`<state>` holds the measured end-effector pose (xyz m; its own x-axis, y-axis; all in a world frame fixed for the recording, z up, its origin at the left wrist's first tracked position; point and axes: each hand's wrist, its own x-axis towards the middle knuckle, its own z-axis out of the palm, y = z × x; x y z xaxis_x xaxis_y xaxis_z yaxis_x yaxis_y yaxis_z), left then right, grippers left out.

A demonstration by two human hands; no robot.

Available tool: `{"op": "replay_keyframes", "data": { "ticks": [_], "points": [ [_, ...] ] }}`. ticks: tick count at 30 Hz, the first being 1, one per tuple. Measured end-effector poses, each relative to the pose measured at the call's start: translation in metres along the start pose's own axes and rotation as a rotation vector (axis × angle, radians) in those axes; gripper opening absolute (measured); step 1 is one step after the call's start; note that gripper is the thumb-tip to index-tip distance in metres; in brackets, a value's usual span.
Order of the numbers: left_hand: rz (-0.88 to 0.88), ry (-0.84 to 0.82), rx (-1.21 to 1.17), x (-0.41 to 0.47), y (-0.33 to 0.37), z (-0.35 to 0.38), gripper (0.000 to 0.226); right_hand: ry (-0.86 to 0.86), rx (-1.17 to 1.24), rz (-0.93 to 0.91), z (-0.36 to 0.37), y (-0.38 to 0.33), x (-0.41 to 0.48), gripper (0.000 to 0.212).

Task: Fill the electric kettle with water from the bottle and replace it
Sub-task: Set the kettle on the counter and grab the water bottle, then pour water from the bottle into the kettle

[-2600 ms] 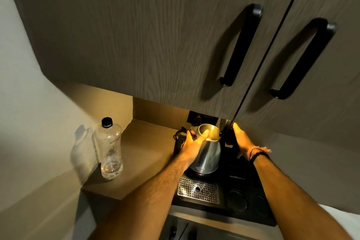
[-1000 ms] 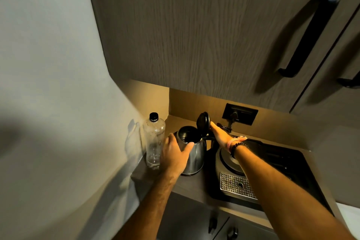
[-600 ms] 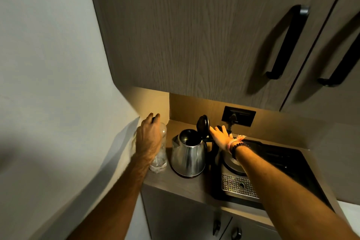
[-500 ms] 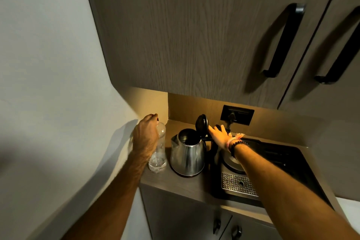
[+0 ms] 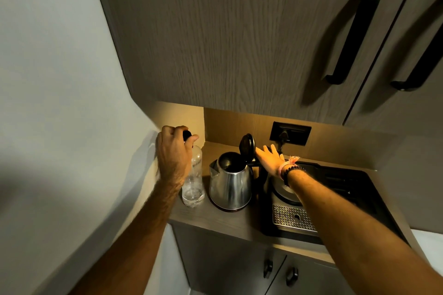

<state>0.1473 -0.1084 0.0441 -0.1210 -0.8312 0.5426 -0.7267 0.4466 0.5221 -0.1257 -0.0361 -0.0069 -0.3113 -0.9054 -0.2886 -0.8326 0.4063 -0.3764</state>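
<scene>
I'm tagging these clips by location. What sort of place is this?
Probably a small kitchenette, perhaps in a hotel room: an electric kettle stands on a narrow counter beside a black hob, under wood-grain cabinets.

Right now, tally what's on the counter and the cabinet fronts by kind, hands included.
Hands: 2, left hand on the bottle cap, right hand by the lid
Bottles: 1, bottle
Kettles: 1, kettle, lid open
Black trays: 1, tray
Wall sockets: 1, socket
Upper cabinet handles: 2, and
Lower cabinet knobs: 2, and
Total: 10
</scene>
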Motion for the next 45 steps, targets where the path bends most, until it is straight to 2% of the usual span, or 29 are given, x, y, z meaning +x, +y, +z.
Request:
{"op": "replay_keyframes", "data": {
  "ticks": [2,5,8,10,13,19,21,23,26,28,31,34,37,40,42,45],
  "points": [
    [0.055,0.075,-0.059,-0.021,0.006,0.006,0.040,0.032,-0.001,0.033,0.000,0.001,0.002,0.080],
    [0.053,-0.094,-0.127,-0.078,0.008,0.033,0.036,0.101,-0.045,0.049,0.002,0.003,0.003,0.072],
    [-0.156,-0.321,-0.137,-0.138,-0.002,0.069,0.036,0.163,-0.174,0.008,0.002,0.007,0.006,0.062],
    [-0.315,-0.392,-0.153,-0.164,-0.013,0.088,0.029,0.221,-0.188,0.012,0.002,0.009,0.007,0.061],
    [-0.450,-0.439,-0.131,-0.176,-0.024,0.109,0.031,0.325,-0.171,0.031,0.004,0.010,0.006,0.065],
    [-0.451,-0.420,-0.168,-0.172,-0.034,0.125,0.038,0.480,-0.163,0.053,0.011,0.010,0.005,0.071],
    [-0.437,-0.357,-0.202,-0.172,-0.040,0.121,0.038,0.513,-0.164,0.053,0.012,0.011,0.005,0.071],
    [-0.386,-0.182,-0.164,-0.168,-0.049,0.112,0.041,0.512,-0.160,0.053,0.013,0.011,0.006,0.071],
    [-0.358,0.105,-0.127,-0.147,-0.057,0.102,0.071,0.489,-0.149,0.045,0.016,0.010,0.005,0.069],
    [-0.395,0.141,-0.216,-0.122,-0.053,0.096,0.098,0.487,-0.127,0.041,0.017,0.010,0.005,0.068],
    [-0.444,0.038,-0.379,-0.086,-0.044,0.091,0.120,0.473,-0.117,0.046,0.017,0.010,0.005,0.068],
    [-0.446,-0.049,-0.380,-0.068,-0.036,0.086,0.108,0.445,-0.134,0.054,0.014,0.009,0.005,0.069],
    [-0.345,-0.099,-0.287,-0.067,-0.029,0.076,0.096,0.427,-0.148,0.055,0.012,0.010,0.004,0.068],
    [-0.214,-0.175,-0.239,-0.063,-0.023,0.059,0.099,0.406,-0.137,0.048,0.012,0.009,0.004,0.067],
    [-0.139,-0.286,-0.227,-0.055,-0.017,0.046,0.102,0.394,-0.133,0.050,0.012,0.009,0.003,0.067],
    [-0.069,-0.551,-0.092,-0.039,-0.003,0.029,0.104,0.371,-0.129,0.049,0.009,0.008,0.001,0.067]
  ]
}}
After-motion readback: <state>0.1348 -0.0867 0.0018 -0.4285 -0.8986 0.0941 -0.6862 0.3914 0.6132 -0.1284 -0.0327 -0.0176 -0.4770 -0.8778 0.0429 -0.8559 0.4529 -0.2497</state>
